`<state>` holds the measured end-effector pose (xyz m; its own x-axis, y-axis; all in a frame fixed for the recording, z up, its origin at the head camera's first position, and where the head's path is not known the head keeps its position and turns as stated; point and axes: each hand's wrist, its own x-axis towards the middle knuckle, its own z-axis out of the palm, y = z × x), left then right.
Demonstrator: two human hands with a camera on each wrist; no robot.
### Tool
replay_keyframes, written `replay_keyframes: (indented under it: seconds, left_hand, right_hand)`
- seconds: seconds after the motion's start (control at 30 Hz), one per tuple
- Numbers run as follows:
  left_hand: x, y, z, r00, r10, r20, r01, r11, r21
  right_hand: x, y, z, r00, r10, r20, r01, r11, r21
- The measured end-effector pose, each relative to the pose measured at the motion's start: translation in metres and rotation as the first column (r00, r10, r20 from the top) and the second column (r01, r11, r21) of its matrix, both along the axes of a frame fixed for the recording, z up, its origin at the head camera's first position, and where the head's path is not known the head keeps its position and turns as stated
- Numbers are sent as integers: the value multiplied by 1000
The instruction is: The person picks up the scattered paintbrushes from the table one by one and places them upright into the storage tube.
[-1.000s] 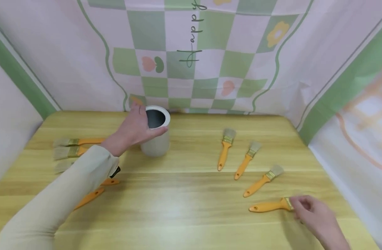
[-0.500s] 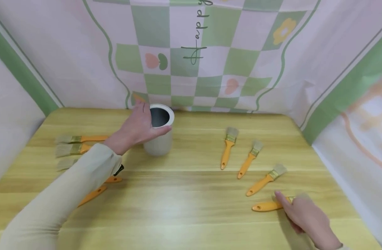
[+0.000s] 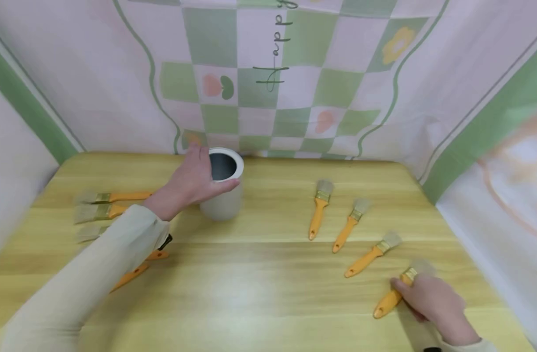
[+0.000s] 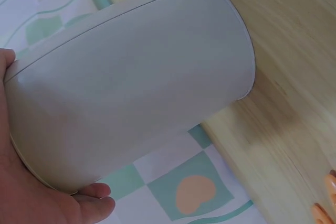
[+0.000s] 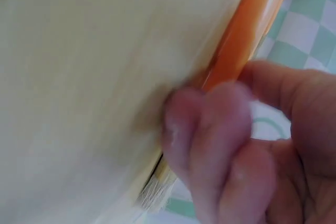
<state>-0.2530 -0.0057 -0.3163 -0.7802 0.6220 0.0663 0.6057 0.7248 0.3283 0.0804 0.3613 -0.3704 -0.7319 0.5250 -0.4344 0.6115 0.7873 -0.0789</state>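
A white cylindrical can (image 3: 224, 203) stands upright near the back of the table in the head view, its open mouth facing up. My left hand (image 3: 189, 178) holds it by the rim, thumb on the near side; the left wrist view shows the can's smooth side (image 4: 131, 77) and fingers curled over its edge. At the right front, my right hand (image 3: 437, 300) pinches a paintbrush (image 3: 388, 303) near its ferrule. Its orange handle (image 5: 241, 35) points away from the fingers in the right wrist view, and the fingers hide the middle of the brush.
Three more orange-handled paintbrushes, one of them here (image 3: 321, 208), lie fanned out right of centre. Several others (image 3: 96, 211) lie at the left, partly hidden under my left sleeve (image 3: 96, 274). A patterned cloth (image 3: 268, 98) hangs behind the wooden table (image 3: 250, 288).
My right hand has taken hold of the nearest brush on the right and swung it from nearly level to a slant, handle end toward me. The left hand stays on the can.
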Motion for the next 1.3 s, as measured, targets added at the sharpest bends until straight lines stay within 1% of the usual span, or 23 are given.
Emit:
replay_keyframes:
  seconds: [0.07, 0.13, 0.2, 0.3, 0.43, 0.6, 0.7, 0.77, 0.87, 0.93, 1.0, 1.13, 1.23, 1.3]
  left_hand:
    - [1, -4, -1, 1000, 6, -13, -6, 1000, 1]
    - [2, -6, -2, 1000, 2, -26, -2, 1000, 5]
    - [3, -5, -1, 999, -5, -32, 5, 1000, 7]
    - [3, -1, 1, 999, -17, -30, 17, 1000, 1]
    - [4, -1, 1, 999, -21, -26, 21, 1000, -12]
    - [2, 0, 2, 1000, -19, -23, 19, 1000, 20]
    - [1, 0, 1, 1000, -13, -18, 14, 1000, 18]
    - [0, 1, 0, 1000, -17, -20, 18, 1000, 10]
    - [0, 1, 0, 999, -24, -23, 24, 1000, 7]
    - [1, 2, 0, 999, -28, -27, 29, 1000, 9]
    - [1, 2, 1, 999, -25, -25, 25, 1000, 11]
    - [1, 0, 2, 999, -20, -30, 20, 1000, -1]
    - [1, 0, 3, 999, -26, -37, 26, 1000, -6]
    - [1, -1, 3, 999, -30, -38, 30, 1000, 1]
  right_hand:
    - [-3, -7, 1, 999, 17, -44, -16, 1000, 21]
    - [-6, -9, 2, 998, 19, -55, -17, 1000, 24]
    - [-7, -4, 5, 999, 10, -43, -9, 1000, 25]
    - [-4, 7, 12, 1000, -13, -3, 13, 1000, 10]
    - [-3, 16, 14, 999, -15, 41, 17, 999, -49]
    - [-8, 19, 17, 1000, -22, 13, 23, 992, -121]
    - [-11, 20, 19, 999, -37, -7, 35, 990, -134]
    - [-10, 20, 19, 998, -55, -19, 52, 991, -127]
    - [-6, 21, 19, 995, -89, -50, 83, 989, -119]
    - [-2, 24, 21, 992, -99, -77, 89, 988, -122]
    - [-1, 28, 24, 991, -89, -97, 77, 990, -120]
    - [0, 42, 40, 987, -46, -156, 40, 998, -45]
    - [0, 51, 56, 971, -47, -236, 52, 999, 14]
    - [1, 54, 64, 947, -65, -314, 80, 996, 36]
